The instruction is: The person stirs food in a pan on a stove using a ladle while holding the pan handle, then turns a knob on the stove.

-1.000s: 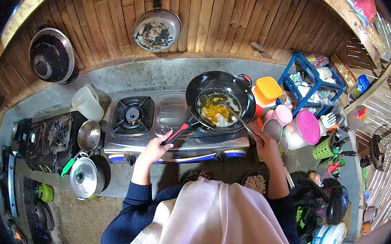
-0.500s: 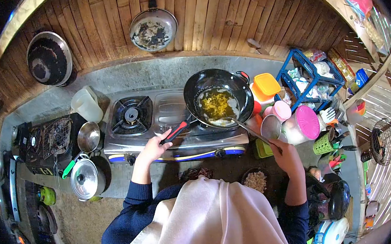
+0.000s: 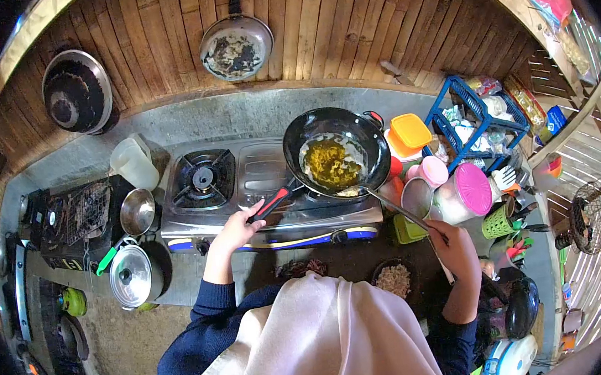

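Observation:
A black wok [image 3: 352, 122] sits tilted on the right burner of a silver gas stove [image 3: 259, 166]. Yellowish, foamy oil [image 3: 330, 163] fills its lower part. My left hand [image 3: 236, 229] is closed around the end of the wok's red and black handle [image 3: 271, 204]. On the right, my right hand [image 3: 454, 245] grips a long metal spatula [image 3: 403, 213]. The spatula's tip reaches the wok's near right edge, with a small pale piece beside it. Below the stove, a bowl of light shredded food [image 3: 393, 279] stands between me and my right forearm.
Left of the stove are a small steel pan [image 3: 137, 212], a lidded pot [image 3: 131, 274] and a white jug [image 3: 134, 161]. Pink-lidded containers [image 3: 473, 188], an orange box [image 3: 410, 131] and a blue rack [image 3: 475, 101] crowd the right. A pan [image 3: 237, 48] hangs above.
My right hand has moved right and slightly down, and the spatula has drawn back to the wok's near right rim. My left hand stays at the handle.

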`<state>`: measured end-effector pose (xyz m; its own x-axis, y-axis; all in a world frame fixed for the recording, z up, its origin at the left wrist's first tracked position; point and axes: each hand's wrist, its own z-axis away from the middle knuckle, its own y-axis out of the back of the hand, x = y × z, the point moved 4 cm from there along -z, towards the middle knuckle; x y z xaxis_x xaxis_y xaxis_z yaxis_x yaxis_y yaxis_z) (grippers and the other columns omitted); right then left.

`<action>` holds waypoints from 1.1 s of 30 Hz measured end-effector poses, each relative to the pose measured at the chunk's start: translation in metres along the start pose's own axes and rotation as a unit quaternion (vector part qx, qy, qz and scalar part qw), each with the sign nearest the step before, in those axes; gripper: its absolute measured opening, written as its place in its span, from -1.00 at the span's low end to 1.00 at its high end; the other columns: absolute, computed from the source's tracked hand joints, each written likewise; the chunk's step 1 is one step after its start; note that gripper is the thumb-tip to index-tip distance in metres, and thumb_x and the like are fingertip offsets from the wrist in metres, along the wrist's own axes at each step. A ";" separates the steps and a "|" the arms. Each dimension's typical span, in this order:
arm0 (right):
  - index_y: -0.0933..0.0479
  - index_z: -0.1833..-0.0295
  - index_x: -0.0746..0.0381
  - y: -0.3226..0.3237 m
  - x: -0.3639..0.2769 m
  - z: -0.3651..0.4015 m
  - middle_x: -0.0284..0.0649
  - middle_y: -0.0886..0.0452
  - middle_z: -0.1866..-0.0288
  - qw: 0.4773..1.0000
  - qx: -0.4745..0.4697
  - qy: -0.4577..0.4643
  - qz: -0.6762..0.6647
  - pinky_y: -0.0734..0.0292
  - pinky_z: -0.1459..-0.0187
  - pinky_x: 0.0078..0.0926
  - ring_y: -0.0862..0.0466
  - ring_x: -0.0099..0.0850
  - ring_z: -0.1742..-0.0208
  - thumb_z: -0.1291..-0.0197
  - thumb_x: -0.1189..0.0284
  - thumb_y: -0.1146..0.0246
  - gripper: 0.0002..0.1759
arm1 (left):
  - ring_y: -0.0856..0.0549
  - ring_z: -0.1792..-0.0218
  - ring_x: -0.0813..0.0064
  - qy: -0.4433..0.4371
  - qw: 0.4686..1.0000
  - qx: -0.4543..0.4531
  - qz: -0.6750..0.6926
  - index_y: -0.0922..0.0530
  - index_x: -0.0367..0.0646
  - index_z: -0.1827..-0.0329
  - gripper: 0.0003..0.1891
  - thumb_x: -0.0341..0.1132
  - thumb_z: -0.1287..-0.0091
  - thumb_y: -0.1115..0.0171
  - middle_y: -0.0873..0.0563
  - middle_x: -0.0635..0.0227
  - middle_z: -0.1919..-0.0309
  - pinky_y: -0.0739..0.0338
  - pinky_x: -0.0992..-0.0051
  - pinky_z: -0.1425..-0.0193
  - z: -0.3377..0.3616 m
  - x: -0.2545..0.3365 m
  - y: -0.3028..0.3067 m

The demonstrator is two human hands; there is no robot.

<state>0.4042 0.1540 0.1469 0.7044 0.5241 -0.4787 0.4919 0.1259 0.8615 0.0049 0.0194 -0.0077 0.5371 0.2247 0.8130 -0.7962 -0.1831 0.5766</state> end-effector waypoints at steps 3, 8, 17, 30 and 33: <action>-0.58 0.06 0.28 -0.005 -0.002 -0.002 0.09 -0.60 0.39 1.000 -0.014 -0.017 0.010 -0.49 0.32 -0.35 -0.66 -0.16 0.40 -0.20 0.44 -0.17 -0.76 | -0.57 -0.10 0.44 0.003 1.000 0.002 -0.006 -0.32 -0.02 -0.35 -0.42 -0.35 -0.23 -0.25 -0.58 0.10 -0.11 -0.35 0.48 -0.21 0.000 0.000 0.000; -0.58 0.07 0.31 -0.024 0.006 -0.010 0.09 -0.60 0.37 1.000 0.011 0.020 -0.011 -0.49 0.33 -0.36 -0.62 -0.14 0.44 -0.20 0.44 -0.17 -0.76 | -0.57 -0.09 0.46 0.006 1.000 0.000 -0.005 -0.32 -0.02 -0.35 -0.42 -0.35 -0.23 -0.25 -0.58 0.10 -0.11 -0.34 0.50 -0.21 0.000 -0.002 0.000; -0.55 0.04 0.32 -0.047 0.008 -0.030 0.08 -0.61 0.34 0.999 0.016 0.005 -0.043 -0.50 0.30 -0.39 -0.64 -0.23 0.41 -0.21 0.46 -0.17 -0.75 | -0.57 -0.07 0.47 -0.002 1.000 0.003 0.013 -0.33 -0.02 -0.35 -0.42 -0.33 -0.23 -0.26 -0.61 0.12 -0.08 -0.34 0.51 -0.21 0.000 -0.003 0.000; -0.42 -0.15 0.33 -0.140 0.051 -0.073 0.00 -0.60 0.15 0.969 -0.005 -0.004 -0.248 -0.49 0.11 -0.42 -0.64 -0.24 0.22 -0.28 0.47 -0.07 -0.65 | -0.65 0.26 0.46 0.071 0.991 -0.026 0.108 -0.26 -0.14 -0.38 -0.39 -0.19 -0.29 -0.22 -0.68 0.28 0.25 -0.52 0.51 0.14 -0.001 -0.005 0.001; -0.32 -0.24 0.35 -0.152 0.043 -0.077 -0.11 -0.54 0.10 0.963 0.003 0.013 -0.268 -0.49 0.23 -0.56 -0.58 -0.46 0.36 -0.27 0.50 -0.06 -0.57 | -0.44 0.62 0.77 0.088 0.967 -0.057 0.232 -0.25 -0.04 -0.39 -0.44 -0.13 -0.35 -0.15 -0.61 0.51 0.46 -0.36 0.72 0.55 -0.006 -0.022 -0.006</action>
<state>0.3202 0.2218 0.0081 0.3344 0.4061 -0.8504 0.7845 0.3802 0.4900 -0.0037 0.0211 -0.0298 0.0671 0.3051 0.9500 -0.9711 -0.1985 0.1324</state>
